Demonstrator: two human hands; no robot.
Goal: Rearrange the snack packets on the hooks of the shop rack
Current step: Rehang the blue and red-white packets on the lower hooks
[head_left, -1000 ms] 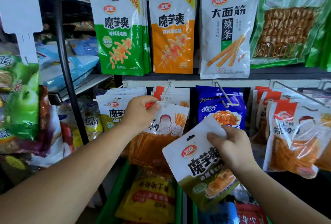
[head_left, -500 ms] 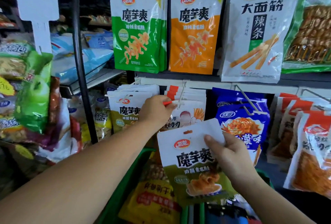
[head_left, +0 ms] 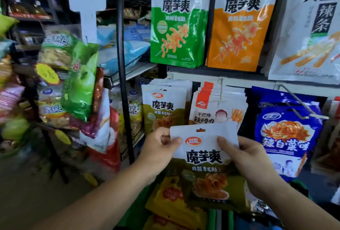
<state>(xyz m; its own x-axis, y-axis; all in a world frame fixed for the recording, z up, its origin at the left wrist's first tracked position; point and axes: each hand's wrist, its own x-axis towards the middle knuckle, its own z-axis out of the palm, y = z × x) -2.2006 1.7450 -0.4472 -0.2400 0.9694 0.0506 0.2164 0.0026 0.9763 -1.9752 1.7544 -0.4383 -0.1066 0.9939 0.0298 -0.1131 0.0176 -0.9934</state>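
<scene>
The left hand had left the red-topped packets and joined the right hand. Both pinched the olive packet by its top corners, upright, unhung, just below the matching stack, probably its intended hook.

- Held packet, lower centre: red oval logo 卫龙, large black 魔芋爽.
- Hung olive packet, centre: 魔芋爽.
- Green packet, top centre: 魔芋爽, with 60% on its yellow corner.
- Orange packet, beside it: 魔芋爽.
- White packet, upper right: 大面, 辣条.
- Red-and-white packet, centre: 干巴棒.
- Blue packet, right: 辣白菜味.
- Smaller print is too blurred to read.
</scene>
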